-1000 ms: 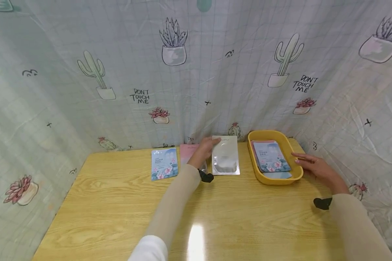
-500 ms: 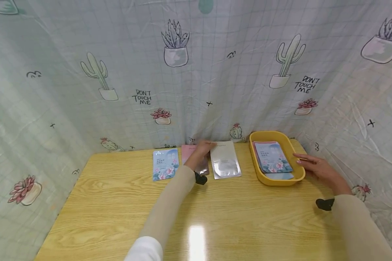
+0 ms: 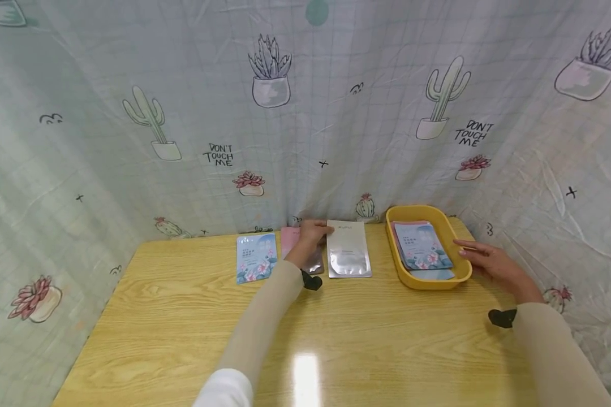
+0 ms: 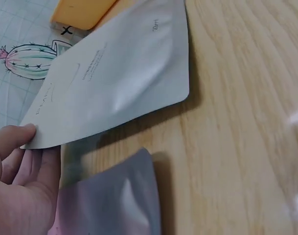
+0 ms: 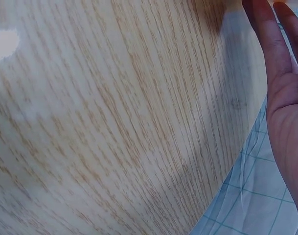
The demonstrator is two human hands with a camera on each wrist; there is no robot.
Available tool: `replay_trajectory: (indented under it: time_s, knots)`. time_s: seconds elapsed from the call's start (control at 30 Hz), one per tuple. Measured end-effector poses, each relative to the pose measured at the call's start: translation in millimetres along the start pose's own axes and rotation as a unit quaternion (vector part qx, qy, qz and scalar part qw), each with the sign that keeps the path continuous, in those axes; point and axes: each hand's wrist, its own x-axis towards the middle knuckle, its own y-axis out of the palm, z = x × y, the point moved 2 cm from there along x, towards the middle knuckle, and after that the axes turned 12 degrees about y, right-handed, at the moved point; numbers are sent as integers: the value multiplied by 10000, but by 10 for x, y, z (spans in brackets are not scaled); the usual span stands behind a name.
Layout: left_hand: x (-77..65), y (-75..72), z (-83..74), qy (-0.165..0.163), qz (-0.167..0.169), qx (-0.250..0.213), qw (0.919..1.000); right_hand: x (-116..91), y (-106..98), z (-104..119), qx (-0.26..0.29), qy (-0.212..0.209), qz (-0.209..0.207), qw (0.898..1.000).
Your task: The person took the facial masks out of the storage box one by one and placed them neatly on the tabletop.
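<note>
A white and silver sheet mask packet [image 3: 349, 251] lies at the back middle of the table. My left hand [image 3: 310, 237] pinches its upper left corner between thumb and fingers. In the left wrist view the packet [image 4: 114, 73] looks tilted, with a shadow along its edge. Beneath my left hand is a pink packet [image 3: 314, 264], partly covered by the hand. Right of the white packet stands a yellow tray [image 3: 433, 284] holding several packets, a blue floral one [image 3: 424, 246] on top. My right hand [image 3: 496, 272] rests its extended fingers at the tray's right rim.
Left of the pink packet lies another blue floral packet [image 3: 256, 258]. A curtain [image 3: 305, 124] printed with cactus drawings hangs along the back and sides of the wooden table [image 3: 183, 339].
My left hand has slid from the white packet's top to its upper left corner. The packet was drawn slightly toward me, slanted, then straightened. The right hand stays at the tray.
</note>
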Motion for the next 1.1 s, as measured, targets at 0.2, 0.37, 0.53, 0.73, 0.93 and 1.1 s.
replay_trajectory:
  time_s: [0.2, 0.37, 0.53, 0.73, 0.93, 1.1]
  knots:
    - [-42, -14, 4, -169, -84, -240, 9995, 13, 2, 13, -26, -69, 27, 10000]
    - [-26, -10, 29, -12, -167, 42, 9999, 3, 6, 0, 5, -50, -5, 10000]
    - [54, -50, 155, -195, -560, 642, 9962, 11, 35, -15, 236, -7, 137, 9996]
    - [134, -20, 163, -167, -691, 908, 9933, 12, 34, -27, 337, -44, 144, 9993]
    - [172, 12, 23, -41, -699, 1222, 9900, 3, 20, -30, 239, -25, 117, 9996]
    - [173, 5, -53, -59, -659, 1200, 9906, 11, 13, -26, 188, -15, 27, 9998]
